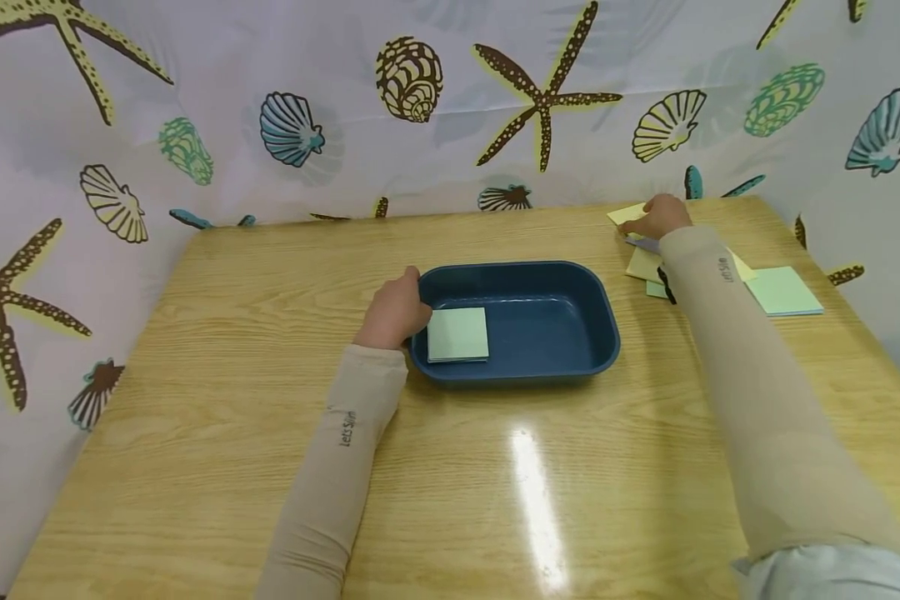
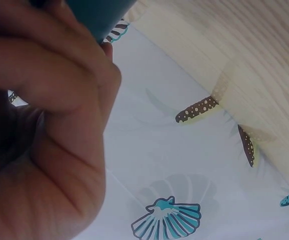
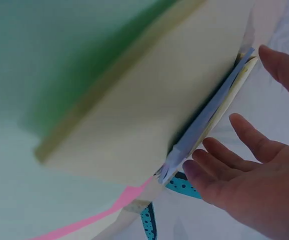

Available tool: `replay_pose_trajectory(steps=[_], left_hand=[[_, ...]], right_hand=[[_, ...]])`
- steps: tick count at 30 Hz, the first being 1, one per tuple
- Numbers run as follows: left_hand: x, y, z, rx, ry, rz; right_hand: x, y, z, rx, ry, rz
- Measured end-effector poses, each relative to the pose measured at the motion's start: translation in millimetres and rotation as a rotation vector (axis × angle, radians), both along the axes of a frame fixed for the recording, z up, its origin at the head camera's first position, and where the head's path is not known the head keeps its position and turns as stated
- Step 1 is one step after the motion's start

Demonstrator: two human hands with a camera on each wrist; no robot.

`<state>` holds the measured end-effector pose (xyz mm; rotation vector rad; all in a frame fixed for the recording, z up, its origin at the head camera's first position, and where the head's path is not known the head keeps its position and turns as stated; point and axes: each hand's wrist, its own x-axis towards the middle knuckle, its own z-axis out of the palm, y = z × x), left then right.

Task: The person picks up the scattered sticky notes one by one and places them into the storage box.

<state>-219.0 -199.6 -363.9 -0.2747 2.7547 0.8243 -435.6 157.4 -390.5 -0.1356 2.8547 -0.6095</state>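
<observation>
A dark blue plastic tub (image 1: 547, 379) stands mid-table, a pale green sticky-note pad (image 1: 457, 335) lying in its left end. My left hand (image 1: 396, 310) grips the tub's left rim; its curled fingers fill much of the left wrist view. At the far right, my right hand (image 1: 658, 218) is at a loose pile of sticky-note pads. A yellow pad (image 1: 626, 214) and a purple pad (image 1: 642, 242) lie by its fingertips. In the right wrist view, the fingers are spread and loosely bent beside the purple pad (image 3: 204, 112); whether they touch it, I cannot tell.
Another pale green pad (image 1: 786, 292) lies right of my right forearm, and a cream pad (image 1: 645, 265) lies just left of it. The wooden table (image 1: 255, 375) ends against a white cloth (image 1: 435, 167) printed with shells and starfish.
</observation>
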Motion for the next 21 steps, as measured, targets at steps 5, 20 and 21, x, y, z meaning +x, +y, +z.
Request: replay_pose_trajectory(steps=[5,20,21], left_hand=[[-1.2,-0.6,-3.3,-0.008,0.011,-0.007],[-1.0,-0.3,-2.7,-0.006,0.012,-0.005],[-0.9,-0.1,-2.8,-0.004,0.010,-0.003]], right_hand=[[-4.2,4.7,-3.3,0.063,-0.069,0.019],[-7.2,6.5,-1.2,0.212,-0.044,0.025],[-8.0,6.8,-1.4,0.217,-0.042,0.027]])
